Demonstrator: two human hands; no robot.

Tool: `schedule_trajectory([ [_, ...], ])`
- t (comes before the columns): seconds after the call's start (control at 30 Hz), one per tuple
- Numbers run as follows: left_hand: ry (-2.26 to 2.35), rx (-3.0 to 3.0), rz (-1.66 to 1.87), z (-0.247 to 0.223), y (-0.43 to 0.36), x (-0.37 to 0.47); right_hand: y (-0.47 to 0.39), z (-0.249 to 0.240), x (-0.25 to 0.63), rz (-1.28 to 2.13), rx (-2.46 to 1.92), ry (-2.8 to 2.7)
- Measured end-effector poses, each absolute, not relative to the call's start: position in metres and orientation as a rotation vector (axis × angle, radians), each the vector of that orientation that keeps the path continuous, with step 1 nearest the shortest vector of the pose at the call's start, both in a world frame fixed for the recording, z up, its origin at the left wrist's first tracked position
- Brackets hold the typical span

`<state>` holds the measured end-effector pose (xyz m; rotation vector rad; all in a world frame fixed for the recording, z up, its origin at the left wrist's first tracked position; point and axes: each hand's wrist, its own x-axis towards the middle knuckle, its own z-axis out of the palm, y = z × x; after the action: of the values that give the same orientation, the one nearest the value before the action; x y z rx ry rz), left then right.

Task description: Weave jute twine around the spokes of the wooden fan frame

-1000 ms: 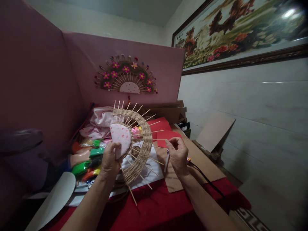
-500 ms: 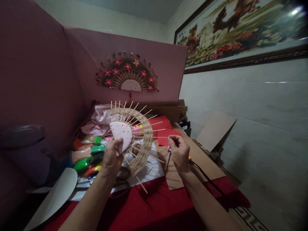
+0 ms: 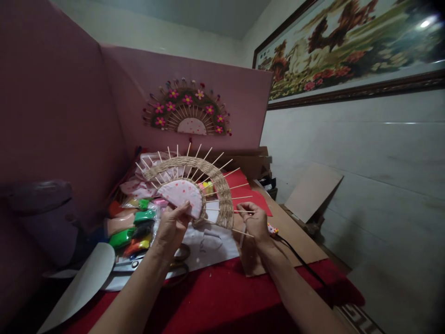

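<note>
My left hand (image 3: 174, 226) grips a handmade half-round fan by its padded centre (image 3: 184, 195), which is white cloth with pink dots. The thumb presses on the front; the other fingers are mostly hidden behind. Thin wooden sticks fan out from the centre, and a wide band of woven twine (image 3: 222, 190) arches across them. At the fan's right side, my right hand (image 3: 256, 221) has its fingertips pinched on the outer part of one wooden stick (image 3: 245, 211), just beyond the band. Another stick end pokes out below those fingers.
Bags of coloured clay (image 3: 122, 237), scissors (image 3: 130, 265) and a white sheet (image 3: 215, 248) lie on the red cloth (image 3: 215, 297). Brown cardboard (image 3: 295, 243) and red sheets (image 3: 259, 199) lie on the right. A finished flowered fan (image 3: 187, 99) hangs on the pink panel behind.
The fan has turned counterclockwise, its flat edge swinging from nearly upright to a slant. My right hand has shifted slightly down and now pinches a stick lower on the fan's right side.
</note>
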<state>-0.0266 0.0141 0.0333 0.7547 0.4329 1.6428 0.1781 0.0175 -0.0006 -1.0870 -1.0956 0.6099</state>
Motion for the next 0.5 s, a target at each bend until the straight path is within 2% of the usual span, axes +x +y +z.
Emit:
schedule_trajectory([
  [0.23,0.436,0.708,1.651,0.035,0.015,-0.026,0.016,-0.002,0.174,0.985,-1.022,-1.13],
  [0.5,0.616,0.524,1.597,0.048,0.009,-0.037,0.021,-0.002,0.182,0.92,-1.033,-1.034],
])
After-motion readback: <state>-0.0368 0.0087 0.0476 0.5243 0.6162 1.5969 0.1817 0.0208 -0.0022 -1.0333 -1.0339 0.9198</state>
